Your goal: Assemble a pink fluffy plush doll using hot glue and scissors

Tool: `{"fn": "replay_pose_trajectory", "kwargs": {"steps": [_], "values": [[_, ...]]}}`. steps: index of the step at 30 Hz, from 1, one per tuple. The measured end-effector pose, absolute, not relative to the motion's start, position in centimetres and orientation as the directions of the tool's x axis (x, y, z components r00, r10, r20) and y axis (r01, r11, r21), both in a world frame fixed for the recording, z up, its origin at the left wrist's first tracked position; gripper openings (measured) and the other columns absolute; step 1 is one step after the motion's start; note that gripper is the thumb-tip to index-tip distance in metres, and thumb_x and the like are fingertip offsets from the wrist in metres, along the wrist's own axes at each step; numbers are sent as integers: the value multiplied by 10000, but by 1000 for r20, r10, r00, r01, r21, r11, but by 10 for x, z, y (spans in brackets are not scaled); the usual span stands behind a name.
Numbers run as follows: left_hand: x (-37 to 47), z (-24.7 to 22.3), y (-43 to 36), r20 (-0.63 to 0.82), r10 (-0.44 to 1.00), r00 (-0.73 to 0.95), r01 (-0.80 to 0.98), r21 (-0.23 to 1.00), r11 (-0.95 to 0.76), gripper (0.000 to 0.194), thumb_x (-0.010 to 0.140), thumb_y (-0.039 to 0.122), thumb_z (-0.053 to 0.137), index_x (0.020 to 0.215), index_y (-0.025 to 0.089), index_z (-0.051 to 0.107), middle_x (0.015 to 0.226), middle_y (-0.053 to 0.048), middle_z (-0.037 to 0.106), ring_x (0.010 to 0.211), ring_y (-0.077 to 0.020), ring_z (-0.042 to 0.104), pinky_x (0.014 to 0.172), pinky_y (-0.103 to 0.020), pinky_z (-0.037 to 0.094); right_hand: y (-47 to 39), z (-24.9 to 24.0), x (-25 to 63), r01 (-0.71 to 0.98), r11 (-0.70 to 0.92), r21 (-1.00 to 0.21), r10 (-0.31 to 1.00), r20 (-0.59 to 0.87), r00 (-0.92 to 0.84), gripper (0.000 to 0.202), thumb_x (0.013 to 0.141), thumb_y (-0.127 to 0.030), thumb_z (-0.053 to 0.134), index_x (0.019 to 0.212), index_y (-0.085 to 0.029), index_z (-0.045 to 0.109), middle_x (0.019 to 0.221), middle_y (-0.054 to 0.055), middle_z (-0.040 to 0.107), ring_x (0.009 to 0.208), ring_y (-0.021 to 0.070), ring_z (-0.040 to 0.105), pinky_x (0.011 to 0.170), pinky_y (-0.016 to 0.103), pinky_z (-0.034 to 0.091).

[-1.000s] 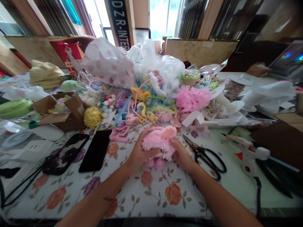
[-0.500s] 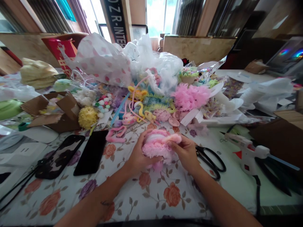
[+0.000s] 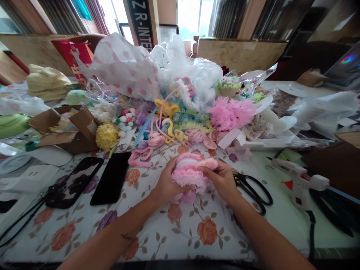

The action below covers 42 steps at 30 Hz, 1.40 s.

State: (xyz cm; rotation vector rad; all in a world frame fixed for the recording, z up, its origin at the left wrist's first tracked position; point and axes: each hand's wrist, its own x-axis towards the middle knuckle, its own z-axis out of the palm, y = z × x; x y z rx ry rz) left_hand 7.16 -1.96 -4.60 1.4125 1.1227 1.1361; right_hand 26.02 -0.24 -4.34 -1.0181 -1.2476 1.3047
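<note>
Between my two hands, just above the flowered cloth, is a fluffy pink craft piece (image 3: pixel 189 179) with a white band round its upper part and frilly trim below. My left hand (image 3: pixel 166 182) is wrapped round its left side, the thumb beneath the frill. At its right side my right hand (image 3: pixel 221 179) pinches a fuzzy pink strip (image 3: pixel 207 163) that lies against the upper part of the piece. The fingers behind the piece are partly hidden. Black-handled scissors (image 3: pixel 254 191) lie just right of my right hand, their blades partly covered by it.
A white glue gun (image 3: pixel 299 180) rests at the right. At the left lie a black phone (image 3: pixel 111 179) and a patterned phone case (image 3: pixel 74 182). Behind are a cardboard box (image 3: pixel 66 129), pink tulle (image 3: pixel 232 113), a bent pink pipe cleaner (image 3: pixel 140 158) and plastic bags (image 3: pixel 126 67).
The camera view has shifted slightly, so the whole scene sits a little differently. Both hands keep their hold on the pink piece, which is turned very slightly.
</note>
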Motion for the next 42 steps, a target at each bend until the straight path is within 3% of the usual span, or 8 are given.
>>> {"fn": "replay_pose_trajectory", "kwargs": {"steps": [22, 27, 32, 42], "values": [[69, -44, -15, 50, 986, 157, 14, 998, -53, 876, 534, 387, 882, 1298, 171, 512, 1266, -129, 600, 1179, -345, 540, 988, -444, 445, 5, -48, 259, -89, 102, -991, 985, 113, -131, 173, 727, -335, 780, 740, -171, 726, 653, -4, 631, 605, 121, 524, 568, 244, 421], [68, -38, -14, 53, 970, 238, -129, 991, -23, 775, 644, 390, 825, 1325, 198, 511, 1341, -109, 570, 1246, -336, 505, 1030, -418, 419, 5, -47, 257, -96, 84, -992, 990, 94, -106, 206, 696, -346, 797, 709, -159, 713, 626, -6, 624, 580, 116, 511, 550, 239, 407], [68, -39, -17, -51, 969, 240, -250, 962, 112, 594, 799, 425, 689, 1329, 225, 509, 1376, -94, 559, 1284, -326, 487, 1011, -390, 431, 2, -47, 257, -132, 75, -988, 993, 87, -85, 203, 687, -341, 801, 700, -163, 704, 633, -13, 631, 575, 109, 512, 545, 229, 402], [70, -34, -17, -125, 965, 231, -315, 929, 196, 559, 813, 401, 685, 1314, 224, 512, 1367, -99, 561, 1275, -309, 500, 976, -363, 446, 3, -48, 256, -175, 67, -982, 991, 85, -99, 210, 712, -368, 786, 730, -175, 705, 660, -6, 639, 591, 125, 532, 557, 246, 418]]}}
